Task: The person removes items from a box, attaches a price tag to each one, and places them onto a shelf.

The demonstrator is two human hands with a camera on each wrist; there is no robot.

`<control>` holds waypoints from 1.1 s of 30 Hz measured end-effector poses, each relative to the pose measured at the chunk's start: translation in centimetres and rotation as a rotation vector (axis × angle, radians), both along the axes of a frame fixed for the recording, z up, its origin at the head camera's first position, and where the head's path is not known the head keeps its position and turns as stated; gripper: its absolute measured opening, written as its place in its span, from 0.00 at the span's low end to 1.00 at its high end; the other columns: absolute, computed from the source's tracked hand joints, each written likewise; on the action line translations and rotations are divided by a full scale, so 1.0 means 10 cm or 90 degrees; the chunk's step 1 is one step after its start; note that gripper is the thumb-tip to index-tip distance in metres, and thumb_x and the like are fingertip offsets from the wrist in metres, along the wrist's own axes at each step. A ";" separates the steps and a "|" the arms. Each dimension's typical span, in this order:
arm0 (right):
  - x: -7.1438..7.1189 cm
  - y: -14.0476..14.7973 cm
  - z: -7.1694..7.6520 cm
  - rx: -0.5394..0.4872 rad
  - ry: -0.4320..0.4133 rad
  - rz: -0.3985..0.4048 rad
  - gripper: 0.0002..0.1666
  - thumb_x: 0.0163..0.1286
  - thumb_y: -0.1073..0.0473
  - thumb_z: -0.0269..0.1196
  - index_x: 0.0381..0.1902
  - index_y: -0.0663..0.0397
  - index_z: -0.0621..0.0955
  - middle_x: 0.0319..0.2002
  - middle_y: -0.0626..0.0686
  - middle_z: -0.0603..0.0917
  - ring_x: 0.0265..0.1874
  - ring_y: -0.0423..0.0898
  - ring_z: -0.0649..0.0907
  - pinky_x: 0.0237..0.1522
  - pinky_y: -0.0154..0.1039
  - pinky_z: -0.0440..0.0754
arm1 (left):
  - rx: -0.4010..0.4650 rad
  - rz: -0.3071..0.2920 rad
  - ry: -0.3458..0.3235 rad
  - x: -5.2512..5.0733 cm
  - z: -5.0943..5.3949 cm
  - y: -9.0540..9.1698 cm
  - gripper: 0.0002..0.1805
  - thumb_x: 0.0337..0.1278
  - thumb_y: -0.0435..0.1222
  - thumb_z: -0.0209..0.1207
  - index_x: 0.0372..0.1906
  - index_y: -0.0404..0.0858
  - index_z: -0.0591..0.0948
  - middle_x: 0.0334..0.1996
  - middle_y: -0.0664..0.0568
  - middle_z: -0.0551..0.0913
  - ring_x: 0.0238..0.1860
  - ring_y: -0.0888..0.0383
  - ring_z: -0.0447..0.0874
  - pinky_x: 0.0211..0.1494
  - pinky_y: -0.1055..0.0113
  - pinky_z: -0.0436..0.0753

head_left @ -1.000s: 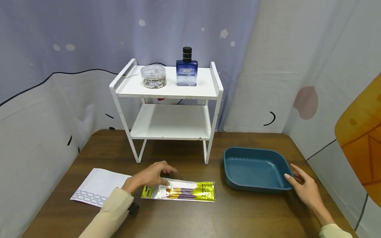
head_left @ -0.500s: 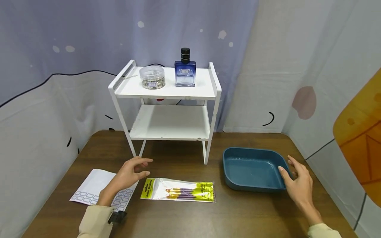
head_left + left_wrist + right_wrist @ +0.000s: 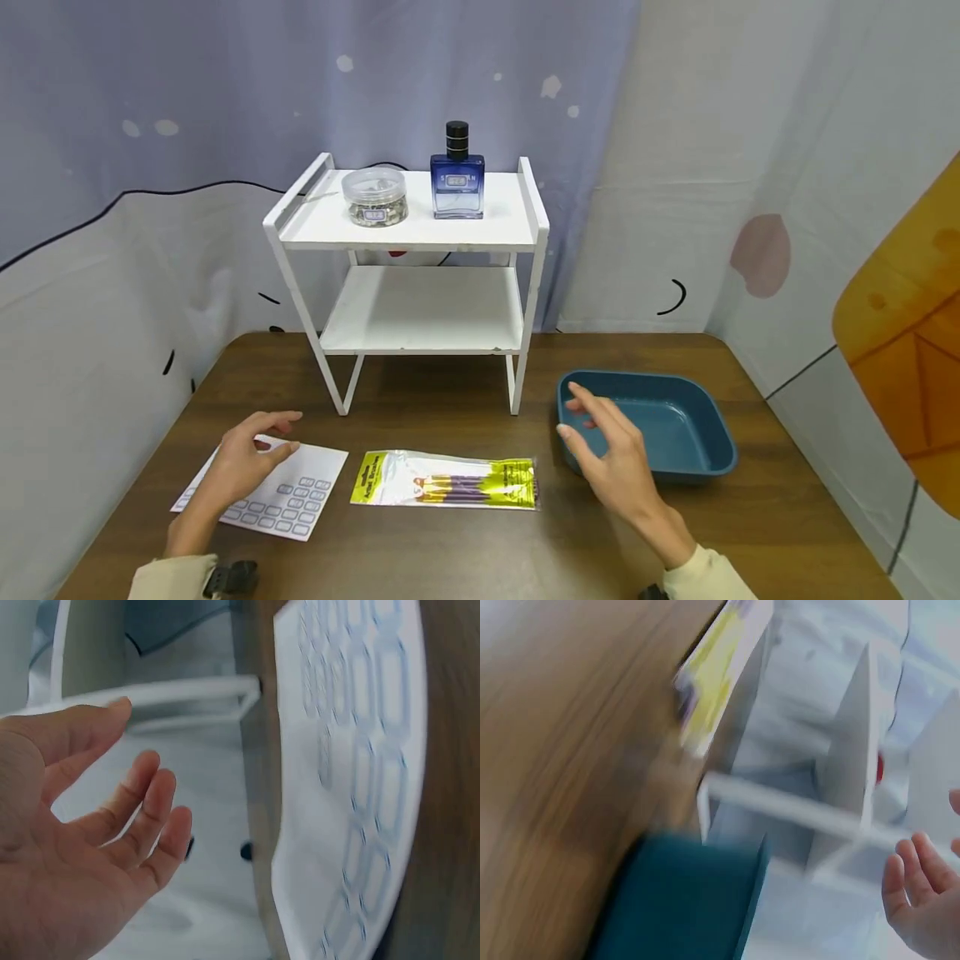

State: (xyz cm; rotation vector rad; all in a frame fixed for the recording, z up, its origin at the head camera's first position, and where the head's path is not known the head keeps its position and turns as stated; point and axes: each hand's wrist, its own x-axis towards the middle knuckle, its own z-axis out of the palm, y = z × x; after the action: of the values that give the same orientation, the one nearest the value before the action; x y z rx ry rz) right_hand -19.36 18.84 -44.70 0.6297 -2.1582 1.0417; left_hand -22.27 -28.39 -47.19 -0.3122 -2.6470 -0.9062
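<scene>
My left hand hovers over a white sheet of blank labels, fingers loosely bent and holding nothing. In the left wrist view its palm and fingers are spread apart, with the label sheet to the side. My right hand is in the air in front of the left part of a teal plastic tray, thumb and fingers parted and nothing between them. Between the hands a clear and yellow packet of artist brushes lies flat on the wooden table. The right wrist view is blurred.
A white two-tier shelf stands at the back of the table. Its top bears a clear lidded jar of small pieces and a blue perfume bottle. Curtains hang behind.
My left hand has left the brush packet and moved left over the label sheet. My right hand has come away from the tray's right rim and moved left.
</scene>
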 end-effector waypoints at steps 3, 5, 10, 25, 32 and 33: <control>-0.02 -0.33 0.01 0.047 -0.029 0.065 0.33 0.62 0.67 0.69 0.65 0.61 0.76 0.48 0.56 0.86 0.47 0.48 0.83 0.48 0.41 0.84 | -0.023 0.035 0.000 0.01 -0.05 -0.16 0.23 0.43 0.24 0.72 0.50 0.32 0.85 0.40 0.40 0.85 0.38 0.54 0.81 0.34 0.65 0.78; -0.05 -0.55 0.00 0.095 -0.051 0.105 0.32 0.65 0.62 0.69 0.66 0.58 0.75 0.52 0.55 0.85 0.52 0.48 0.83 0.52 0.45 0.83 | -0.034 0.059 -0.014 0.02 -0.09 -0.26 0.22 0.44 0.24 0.72 0.50 0.30 0.85 0.41 0.36 0.84 0.39 0.46 0.82 0.36 0.60 0.78; -0.21 -1.04 -0.06 0.216 -0.082 0.185 0.31 0.70 0.54 0.65 0.69 0.53 0.74 0.60 0.53 0.82 0.59 0.47 0.80 0.59 0.45 0.81 | -0.055 0.108 -0.085 0.05 -0.17 -0.46 0.22 0.48 0.29 0.70 0.51 0.26 0.82 0.44 0.23 0.79 0.43 0.30 0.80 0.42 0.43 0.76; -0.16 -2.28 -0.32 0.608 -0.115 0.272 0.33 0.75 0.35 0.52 0.73 0.39 0.69 0.67 0.47 0.76 0.68 0.43 0.73 0.63 0.41 0.76 | -0.079 0.219 -0.405 0.08 -0.18 -0.65 0.47 0.48 0.46 0.71 0.68 0.27 0.62 0.59 0.11 0.53 0.59 0.14 0.52 0.55 0.22 0.61; -0.09 -2.60 -0.42 0.715 -0.181 0.235 0.39 0.71 0.26 0.47 0.76 0.29 0.62 0.75 0.45 0.64 0.76 0.45 0.61 0.69 0.50 0.69 | -0.069 0.245 -0.428 0.07 -0.20 -0.63 0.53 0.45 0.49 0.73 0.70 0.27 0.59 0.60 0.09 0.49 0.59 0.16 0.48 0.56 0.24 0.57; -0.09 -2.62 -0.44 0.730 -0.187 0.229 0.40 0.70 0.25 0.46 0.76 0.28 0.62 0.76 0.43 0.62 0.77 0.45 0.60 0.71 0.51 0.67 | -0.070 0.246 -0.429 0.08 -0.21 -0.63 0.54 0.45 0.50 0.73 0.70 0.26 0.59 0.60 0.09 0.49 0.59 0.16 0.48 0.56 0.24 0.57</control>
State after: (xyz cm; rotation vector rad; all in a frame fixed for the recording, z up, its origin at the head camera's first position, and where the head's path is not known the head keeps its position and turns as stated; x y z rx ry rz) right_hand -20.23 -7.37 -49.15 1.4714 -2.8728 -0.0997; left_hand -21.51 -34.69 -49.24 0.5686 -3.1866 -0.8366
